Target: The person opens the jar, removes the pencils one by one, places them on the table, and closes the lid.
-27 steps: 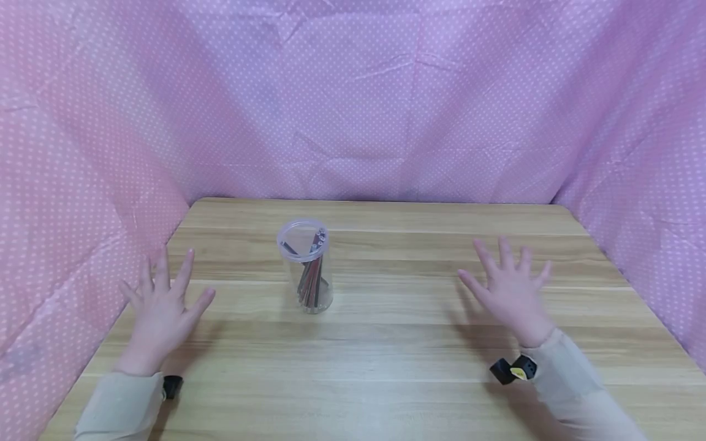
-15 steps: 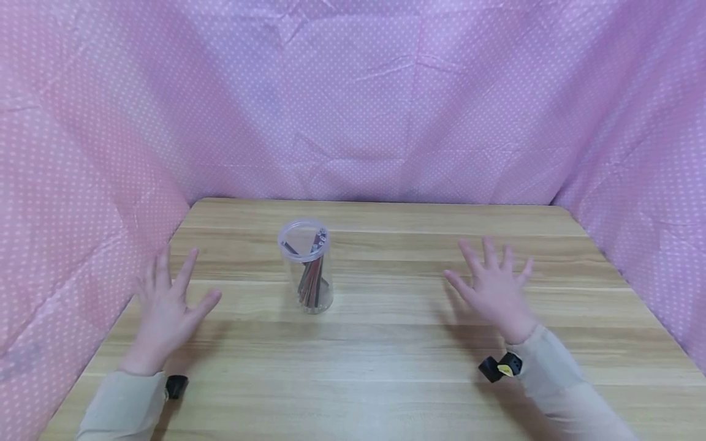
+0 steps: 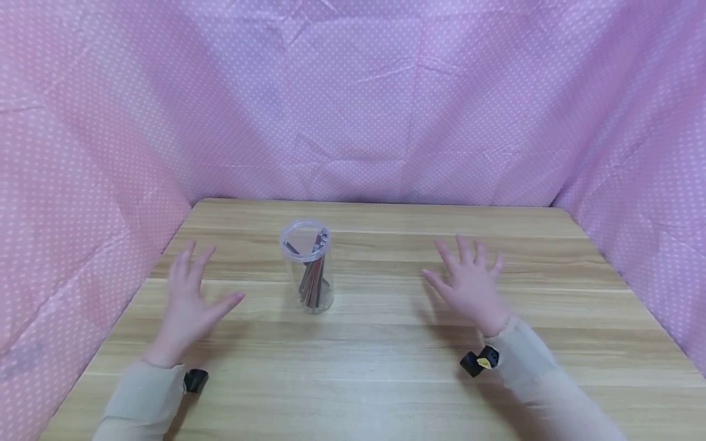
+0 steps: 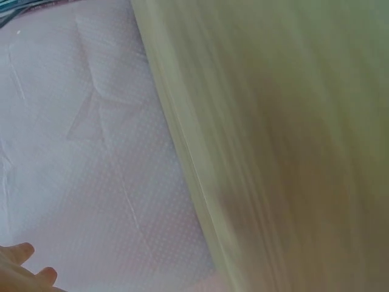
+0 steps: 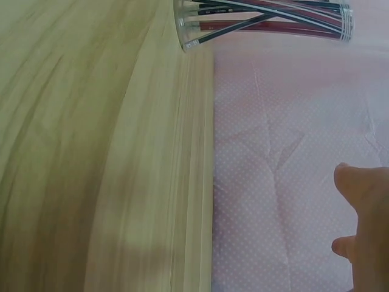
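A clear plastic jar (image 3: 307, 269) with a round lid stands upright on the table, left of its middle, and several pencils (image 3: 313, 282) lean inside it. My left hand (image 3: 184, 309) hovers to the left of the jar, fingers straight and thumb spread towards it. To the right, farther off, my right hand (image 3: 471, 288) has its fingers fanned out and holds nothing. In the right wrist view the jar (image 5: 264, 18) shows at the top edge, with dark and red pencils in it; fingers of the right hand (image 5: 368, 213) appear at lower right.
The light wooden table (image 3: 364, 367) has a rounded far edge. Pink dotted cloth (image 3: 353, 104) hangs behind it and along both sides. Each wrist carries a small black camera (image 3: 195, 380) below the sleeve cuff.
Both hands have moved inward towards the jar, the left to the right and the right to the left. The left hand's fingers have drawn closer together. The jar has stayed in place.
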{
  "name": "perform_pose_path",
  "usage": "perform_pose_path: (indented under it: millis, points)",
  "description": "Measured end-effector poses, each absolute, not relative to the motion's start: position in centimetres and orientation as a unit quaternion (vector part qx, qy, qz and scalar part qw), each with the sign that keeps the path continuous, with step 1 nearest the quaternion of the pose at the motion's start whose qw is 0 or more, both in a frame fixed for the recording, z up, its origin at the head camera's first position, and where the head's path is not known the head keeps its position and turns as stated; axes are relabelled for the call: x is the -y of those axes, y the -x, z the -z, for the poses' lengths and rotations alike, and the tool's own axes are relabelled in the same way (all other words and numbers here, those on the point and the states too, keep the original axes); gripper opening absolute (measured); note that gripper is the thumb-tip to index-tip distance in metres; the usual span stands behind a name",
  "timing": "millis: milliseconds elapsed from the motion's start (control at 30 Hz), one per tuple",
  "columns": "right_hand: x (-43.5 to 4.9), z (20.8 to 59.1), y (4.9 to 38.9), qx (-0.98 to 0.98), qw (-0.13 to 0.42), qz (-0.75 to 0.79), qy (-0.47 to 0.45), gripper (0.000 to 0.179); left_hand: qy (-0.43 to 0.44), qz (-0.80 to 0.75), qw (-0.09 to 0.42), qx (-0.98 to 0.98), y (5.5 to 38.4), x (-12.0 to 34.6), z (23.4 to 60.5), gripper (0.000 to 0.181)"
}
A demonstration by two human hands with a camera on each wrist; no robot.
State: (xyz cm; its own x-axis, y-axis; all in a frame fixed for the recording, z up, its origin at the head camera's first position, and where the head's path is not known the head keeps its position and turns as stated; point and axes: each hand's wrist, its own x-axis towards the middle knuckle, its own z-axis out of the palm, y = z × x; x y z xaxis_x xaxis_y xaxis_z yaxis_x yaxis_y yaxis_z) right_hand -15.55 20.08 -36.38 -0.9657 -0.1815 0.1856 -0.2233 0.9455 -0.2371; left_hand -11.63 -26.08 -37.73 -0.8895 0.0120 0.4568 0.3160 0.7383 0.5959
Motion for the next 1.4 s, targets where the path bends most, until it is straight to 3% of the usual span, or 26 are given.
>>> perform_pose_path:
  millis: [667,867,1400]
  points:
    - [-14.9,34.9,17.7,0.96,0.134,-0.156,-0.19,0.067,0.1,0.414,0.144,0.894,13.0,22.5,37.9,0.102]
    - [-12.9,33.3,18.8,0.944,0.154,-0.174,-0.233,0.066,0.114,0.421,0.147,0.888,13.6,21.2,38.0,0.103]
    - [-8.3,29.9,19.4,0.897,0.086,-0.283,-0.327,0.075,0.147,0.493,0.083,0.853,13.9,18.1,38.2,0.101]
